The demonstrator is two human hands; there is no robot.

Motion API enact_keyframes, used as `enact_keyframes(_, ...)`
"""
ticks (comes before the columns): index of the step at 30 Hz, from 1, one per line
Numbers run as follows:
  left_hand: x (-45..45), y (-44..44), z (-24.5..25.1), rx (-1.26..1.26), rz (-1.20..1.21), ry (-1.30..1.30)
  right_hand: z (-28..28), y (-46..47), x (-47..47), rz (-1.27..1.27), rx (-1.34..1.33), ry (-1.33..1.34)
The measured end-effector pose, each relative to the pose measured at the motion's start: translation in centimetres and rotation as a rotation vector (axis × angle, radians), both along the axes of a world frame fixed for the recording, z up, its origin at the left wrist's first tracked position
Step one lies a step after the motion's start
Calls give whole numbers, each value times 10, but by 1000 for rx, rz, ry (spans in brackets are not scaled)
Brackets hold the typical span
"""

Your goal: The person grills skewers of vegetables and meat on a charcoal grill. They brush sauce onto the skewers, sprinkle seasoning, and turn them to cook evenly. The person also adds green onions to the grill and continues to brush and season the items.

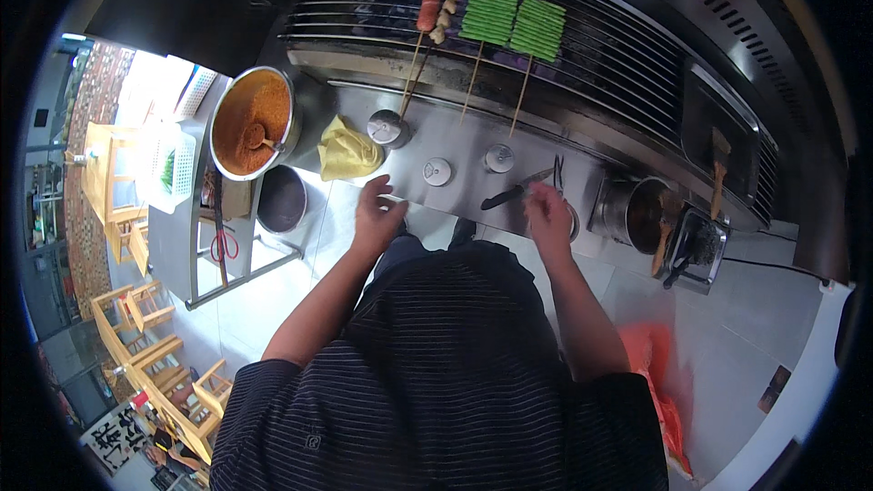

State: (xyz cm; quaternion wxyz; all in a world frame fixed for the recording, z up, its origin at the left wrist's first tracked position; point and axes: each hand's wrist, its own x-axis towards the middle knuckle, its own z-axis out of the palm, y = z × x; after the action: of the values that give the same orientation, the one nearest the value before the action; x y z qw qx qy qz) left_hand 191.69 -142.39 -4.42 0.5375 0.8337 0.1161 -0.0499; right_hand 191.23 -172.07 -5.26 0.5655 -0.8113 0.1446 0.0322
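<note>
My left hand (377, 217) is raised near the front edge of the steel counter (409, 177), fingers apart and holding nothing. Beside it lies a crumpled yellow cloth (349, 149). My right hand (548, 218) hovers by a black-handled knife (503, 197); its fingers are blurred, so whether they grip anything is unclear. A round metal container (574, 221) is partly hidden behind that hand. On the grill (607, 61) lie a red sausage skewer (430, 3), a skewer of pale pieces (449, 5) and two skewered rows of green vegetables (489, 16), their sticks pointing towards me.
Metal shakers (436, 172) stand on the counter. A steel bowl of reddish seasoning (269, 112) with a scoop is at left, above a dark bucket (282, 199). At right are a pot (638, 218), brushes (719, 174) and a steel tray (709, 242). An orange-red bag (655, 368) lies behind.
</note>
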Motion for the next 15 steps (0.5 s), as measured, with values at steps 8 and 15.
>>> enact_keyframes(8, 46, -43, -67, 206, -232, -260, 13, 21, 4, 437, -109, 49)
enact_keyframes(15, 29, -57, 3, 231, -399, -338, 36, 41, 7, 450, 182, 220)
